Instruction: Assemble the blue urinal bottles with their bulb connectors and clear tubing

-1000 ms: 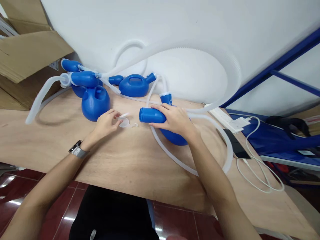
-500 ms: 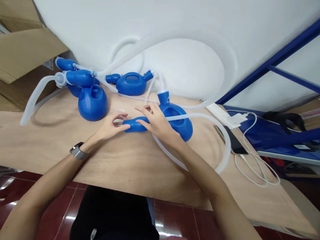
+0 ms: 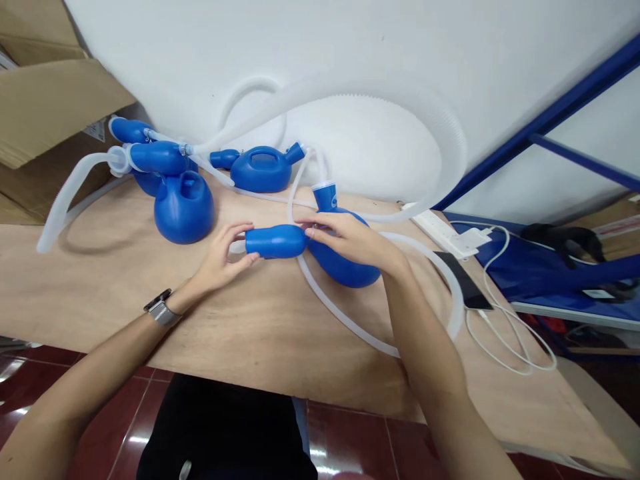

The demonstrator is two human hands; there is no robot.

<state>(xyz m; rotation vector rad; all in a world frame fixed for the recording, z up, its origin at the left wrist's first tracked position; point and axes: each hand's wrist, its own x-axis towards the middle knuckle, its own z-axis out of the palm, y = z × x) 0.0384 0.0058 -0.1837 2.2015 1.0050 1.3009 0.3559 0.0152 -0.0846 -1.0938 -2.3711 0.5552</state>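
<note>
My left hand (image 3: 220,260) grips the wide left end of a blue plastic urinal funnel (image 3: 277,241), thumb below and fingers above. A white cap (image 3: 237,247) shows at that end, partly behind the fingers. My right hand (image 3: 350,237) pinches the funnel's narrow right end between thumb and fingers; the exact join there is hidden. A white hose (image 3: 425,247) emerges beyond the right wrist and curves over the table. Behind the right hand stands a blue urinal bottle (image 3: 345,267) with a handle and an upturned neck, partly covered.
More blue urinal bottles (image 3: 184,210) with funnels and hoses stand at the back left, near an open cardboard box (image 3: 65,100). A large corrugated hose (image 3: 450,147) arches along the wall. On the right lie a power strip (image 3: 440,230), a phone (image 3: 463,280) and white cables (image 3: 520,333).
The blue funnel has turned and risen slightly, showing more of its side. My right hand has shifted right, off the funnel's body to its narrow end. My left hand still holds the wide end.
</note>
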